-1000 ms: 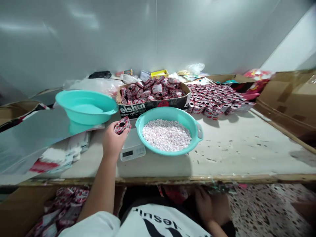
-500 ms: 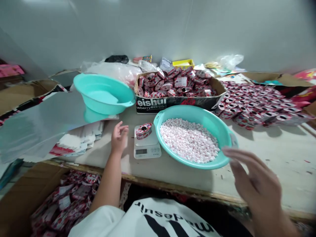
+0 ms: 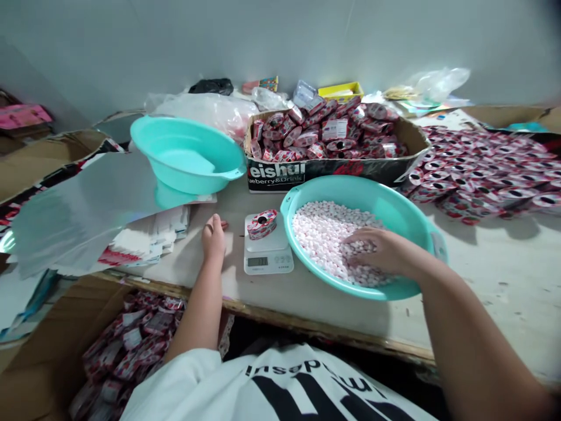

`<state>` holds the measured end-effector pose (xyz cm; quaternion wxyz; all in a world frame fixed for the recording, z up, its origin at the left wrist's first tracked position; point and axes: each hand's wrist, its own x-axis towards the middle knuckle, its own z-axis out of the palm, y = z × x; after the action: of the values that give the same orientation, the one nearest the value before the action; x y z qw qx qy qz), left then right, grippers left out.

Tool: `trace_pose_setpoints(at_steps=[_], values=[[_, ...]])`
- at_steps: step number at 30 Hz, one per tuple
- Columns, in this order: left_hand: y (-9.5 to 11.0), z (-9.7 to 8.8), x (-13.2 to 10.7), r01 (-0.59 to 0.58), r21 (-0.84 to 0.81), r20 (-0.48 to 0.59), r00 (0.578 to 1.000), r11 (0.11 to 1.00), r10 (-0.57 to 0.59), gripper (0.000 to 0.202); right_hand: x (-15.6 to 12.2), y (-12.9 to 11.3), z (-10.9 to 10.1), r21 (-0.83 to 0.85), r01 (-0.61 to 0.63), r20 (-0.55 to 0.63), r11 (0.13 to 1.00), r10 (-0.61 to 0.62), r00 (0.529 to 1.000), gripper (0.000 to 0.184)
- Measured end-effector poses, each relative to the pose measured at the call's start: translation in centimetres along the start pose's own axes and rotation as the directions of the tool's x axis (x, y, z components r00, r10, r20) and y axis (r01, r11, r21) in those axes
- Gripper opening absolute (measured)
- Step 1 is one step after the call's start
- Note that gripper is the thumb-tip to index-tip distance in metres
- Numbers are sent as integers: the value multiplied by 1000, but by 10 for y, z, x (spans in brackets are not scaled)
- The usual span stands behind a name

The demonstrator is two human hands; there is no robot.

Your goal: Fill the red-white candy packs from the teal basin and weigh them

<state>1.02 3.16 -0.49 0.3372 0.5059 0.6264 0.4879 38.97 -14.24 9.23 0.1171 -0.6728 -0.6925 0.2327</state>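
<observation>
My right hand [image 3: 381,252] reaches into a turquoise basin [image 3: 427,225], its fingers curled around some of the small white candies [image 3: 318,234] that partly fill it. Some fingertips are buried among them. My left hand [image 3: 214,238] rests on the table left of a white digital scale [image 3: 280,262], fingers loosely bent and holding nothing. On the scale's plate lies an oval red-and-white patterned container [image 3: 262,224] with a dark hole in its top. The scale's display is lit, but its digits are too small to read surely.
Behind the scale stands a cardboard box [image 3: 280,178] heaped with similar containers. More containers [image 3: 486,169] stand in rows at right. A second turquoise basin [image 3: 188,137] sits back left, near white paper packets [image 3: 151,237]. Below the table edge, an open carton [image 3: 56,333] holds more containers.
My right hand has moved left from the basin's right rim down into the candies. My left hand has stayed beside the scale with its fingers a little more bent. The view has shifted slightly.
</observation>
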Motion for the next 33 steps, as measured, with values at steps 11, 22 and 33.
trace_pose_setpoints(at_steps=[11,22,33], values=[[1,5,-6,-27,-4,-127,992,1000,26,52,-1,8,8,-28,-36,-49,999,35,998,30],[44,16,-69,-465,118,132,883,877,451,81,-11,1,-3,70,-56,-168,996,67,983,23],[155,48,-83,-623,-127,434,664,772,608,39,-19,-27,-72,89,-122,-258,989,141,956,22]])
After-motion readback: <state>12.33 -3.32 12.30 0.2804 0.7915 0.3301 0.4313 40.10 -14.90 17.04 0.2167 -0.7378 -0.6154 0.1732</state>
